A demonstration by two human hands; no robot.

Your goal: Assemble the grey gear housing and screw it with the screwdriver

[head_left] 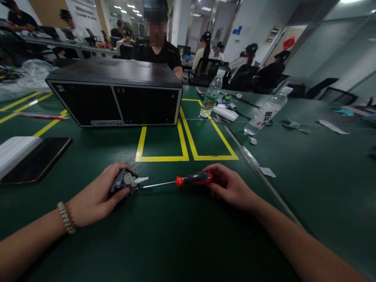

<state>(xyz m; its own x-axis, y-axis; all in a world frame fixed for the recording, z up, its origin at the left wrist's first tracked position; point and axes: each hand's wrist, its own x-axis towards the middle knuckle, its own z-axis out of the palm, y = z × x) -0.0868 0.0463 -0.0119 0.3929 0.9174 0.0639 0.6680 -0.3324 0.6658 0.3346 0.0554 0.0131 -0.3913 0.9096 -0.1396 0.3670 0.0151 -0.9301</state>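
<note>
My left hand [98,192] is closed around a small dark plastic gear mechanism [120,184]. White gears and a white shaft show on the side of it that faces right. In my right hand [229,185] is a screwdriver [195,178] with a black and red handle, gripped by the handle's end. Its metal shank points left and lies nearly level, and the tip meets the lower right edge of the mechanism. Whether the tip sits in a screw is too small to tell. Both hands are low over the green table [164,239].
Beyond my hands stands a large black box-like appliance [117,103]. Two water bottles [210,96] are at the right, one leaning. A phone-like dark slab [38,164] lies at the left. Yellow tape [161,159] marks the table. A person [157,51] sits opposite.
</note>
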